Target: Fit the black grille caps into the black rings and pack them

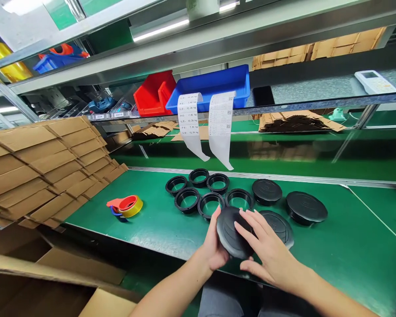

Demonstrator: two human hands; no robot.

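My left hand point(214, 246) is closed round the edge of a round black lid point(232, 231), holding it tilted above the near edge of the bench. My right hand point(264, 246) lies over the lid with fingers stretched across its face and the thumb spread apart below. Behind the held lid rests another black lid point(280, 229), partly covered by my right hand. Two more, a smaller black lid point(266, 190) and a larger black lid point(306, 207), lie farther right. Several black rings point(187, 200) stand in a cluster beyond my left hand.
A tape dispenser point(128, 206) sits left on the green bench point(158, 229). Stacked flat cardboard point(53, 163) rises at the left, above an open carton point(53, 268). Printed label strips point(220, 127) hang from the shelf before a blue bin point(214, 81) and a red bin point(155, 94).
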